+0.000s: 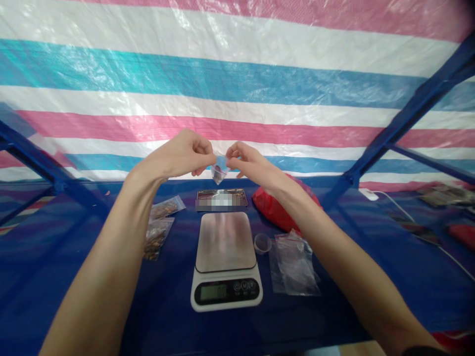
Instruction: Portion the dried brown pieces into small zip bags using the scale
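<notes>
My left hand (181,154) and my right hand (241,160) are raised above the far part of the table, fingertips close together. Both pinch the top of a small clear plastic bag (218,173), which hangs between them with something dark in its bottom corner. Below them stands a digital kitchen scale (224,257) with a steel platform, and nothing lies on it. A small clear plastic cup (262,243) sits to its right, under my right forearm.
Left of the scale lie two clear bags of brown pieces (156,237). Loose clear zip bags (295,264) and a red plastic bag (282,205) lie to the right. A tray with a blurred label (221,198) stands behind the scale. Blue frame bars (419,109) and a striped tarp (222,74) rise beyond.
</notes>
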`<state>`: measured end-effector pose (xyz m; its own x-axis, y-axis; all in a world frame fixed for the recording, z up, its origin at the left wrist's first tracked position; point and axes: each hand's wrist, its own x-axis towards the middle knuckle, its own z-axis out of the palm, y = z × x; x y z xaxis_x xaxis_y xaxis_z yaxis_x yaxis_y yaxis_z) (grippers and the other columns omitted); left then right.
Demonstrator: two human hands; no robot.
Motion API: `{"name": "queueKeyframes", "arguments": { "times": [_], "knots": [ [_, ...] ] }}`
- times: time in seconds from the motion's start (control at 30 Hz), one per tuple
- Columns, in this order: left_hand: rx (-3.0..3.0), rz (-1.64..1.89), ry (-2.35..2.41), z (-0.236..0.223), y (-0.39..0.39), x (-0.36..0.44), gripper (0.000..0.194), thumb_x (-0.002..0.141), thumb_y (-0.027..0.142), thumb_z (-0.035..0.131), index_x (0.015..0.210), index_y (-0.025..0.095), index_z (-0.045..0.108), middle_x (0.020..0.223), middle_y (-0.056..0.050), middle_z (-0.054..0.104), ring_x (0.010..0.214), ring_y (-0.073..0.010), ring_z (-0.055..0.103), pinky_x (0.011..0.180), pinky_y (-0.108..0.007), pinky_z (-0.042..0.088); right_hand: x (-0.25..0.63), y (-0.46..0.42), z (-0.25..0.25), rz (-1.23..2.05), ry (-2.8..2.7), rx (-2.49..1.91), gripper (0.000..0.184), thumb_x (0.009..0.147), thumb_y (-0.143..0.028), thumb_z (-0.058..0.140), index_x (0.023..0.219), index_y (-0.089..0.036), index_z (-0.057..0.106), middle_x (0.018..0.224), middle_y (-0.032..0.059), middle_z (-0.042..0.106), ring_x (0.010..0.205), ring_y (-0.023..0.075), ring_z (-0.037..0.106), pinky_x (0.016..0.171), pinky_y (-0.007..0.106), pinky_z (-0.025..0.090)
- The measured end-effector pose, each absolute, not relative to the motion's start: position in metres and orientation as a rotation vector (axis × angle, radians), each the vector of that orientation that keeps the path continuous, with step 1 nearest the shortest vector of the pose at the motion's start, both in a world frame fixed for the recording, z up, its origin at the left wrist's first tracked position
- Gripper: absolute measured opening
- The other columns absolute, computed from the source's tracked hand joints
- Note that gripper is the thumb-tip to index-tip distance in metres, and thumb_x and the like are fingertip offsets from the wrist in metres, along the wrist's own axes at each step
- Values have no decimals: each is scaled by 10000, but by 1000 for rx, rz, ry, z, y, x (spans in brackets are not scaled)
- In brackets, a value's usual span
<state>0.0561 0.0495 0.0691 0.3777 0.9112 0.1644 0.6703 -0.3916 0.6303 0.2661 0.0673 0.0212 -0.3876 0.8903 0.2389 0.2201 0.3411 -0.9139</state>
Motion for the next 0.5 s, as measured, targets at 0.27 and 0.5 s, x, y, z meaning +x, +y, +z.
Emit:
{"name": "queueKeyframes", "arguments": {
  "times": [0.27, 0.5],
  "knots": [
    [2194, 762, 1364, 75, 43, 55, 326, 797, 297, 540, 493, 178, 550, 513, -34, 551, 508, -100, 433, 536, -258, 336, 232, 66, -8, 2245, -982, -823, 551, 1137, -571, 248, 1074, -176, 628, 852, 70, 709, 690, 188, 691, 560, 291, 553],
    [2161, 924, 1360, 85, 28, 57, 466, 923, 433, 559, 528, 190, 519, 520, -35, 535, 498, -105, 443, 537, -266, 357, 233, 68, -2, 2075, -725, -761, 404, 1153, -346, 367, 794, -204, 486, 531, -79, 431, 359, 48, 270, 309, 131, 139]
  ]
}}
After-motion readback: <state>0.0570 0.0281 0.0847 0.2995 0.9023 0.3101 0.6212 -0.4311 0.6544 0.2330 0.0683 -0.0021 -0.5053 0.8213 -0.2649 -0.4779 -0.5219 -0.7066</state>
